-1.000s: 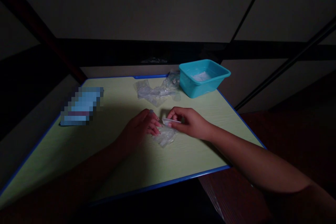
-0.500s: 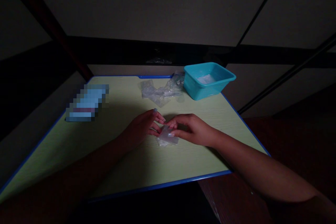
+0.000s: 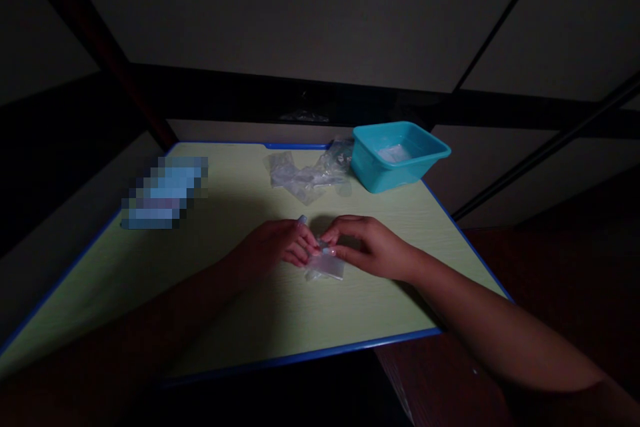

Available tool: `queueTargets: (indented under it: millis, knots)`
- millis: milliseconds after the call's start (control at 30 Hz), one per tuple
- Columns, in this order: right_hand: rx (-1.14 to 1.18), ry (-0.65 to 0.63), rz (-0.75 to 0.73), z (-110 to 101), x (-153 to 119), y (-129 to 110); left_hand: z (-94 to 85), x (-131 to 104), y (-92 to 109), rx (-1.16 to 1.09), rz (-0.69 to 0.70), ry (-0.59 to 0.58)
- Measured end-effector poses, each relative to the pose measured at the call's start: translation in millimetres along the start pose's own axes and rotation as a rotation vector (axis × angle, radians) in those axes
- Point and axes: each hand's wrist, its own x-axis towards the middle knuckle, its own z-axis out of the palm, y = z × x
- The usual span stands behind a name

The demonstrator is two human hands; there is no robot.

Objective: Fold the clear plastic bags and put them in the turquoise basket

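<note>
In the head view, my right hand [image 3: 369, 245] pinches the upper edge of a translucent packet [image 3: 330, 266] over the bench [image 3: 385, 303]; my left hand [image 3: 280, 243] curls at its left side, whether gripping I cannot tell; coarse blocks hide a blue item [image 3: 163, 192].

A turquoise tub [image 3: 385, 177] stands far right; a blurred blue object [image 3: 167, 188], seemingly flat, left

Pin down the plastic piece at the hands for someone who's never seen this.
On the blue-edged table, find the left hand and right hand. The translucent piece is at their fingertips. Unlike the crumpled plastic by the turquoise basin, it's flat and straight-edged.
</note>
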Motion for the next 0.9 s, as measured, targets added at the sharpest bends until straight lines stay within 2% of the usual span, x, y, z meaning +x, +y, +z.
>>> queueTargets:
  millis: [200, 400, 467, 567, 600, 667, 767, 900]
  knots:
    - [-0.202, -0.107, -0.155, -9, -1, -5, 3.0, -1, 7, -0.069, -0.030, 0.090]
    - [-0.436, -0.096, -0.045, -10, -2, -6, 2.8, -1, 7, -0.104, 0.036, 0.154]
    - [-0.492, -0.090, 0.033, -8, -1, -6, 1.1, -3, 5, 0.025, 0.139, 0.185]
    - [-0.501, -0.026, 0.183, -5, -1, -4, -1.9, -8, 1, 0.443, 0.463, 0.218]
    - [-0.483, 0.003, 0.230, -4, 0, -2, -2.4, -10, 0, 0.611, 0.574, 0.179]
    - [-0.442, 0.043, 0.307, -2, 0, 0, -1.7, -11, -4, 0.913, 0.738, 0.028]
    - [-0.411, 0.056, 0.367, -1, 0, 4, 2.7, -9, -9, 1.180, 0.823, -0.170]
    - [-0.393, 0.060, 0.396, -2, 1, 6, 6.7, -3, -15, 1.268, 0.804, -0.200]
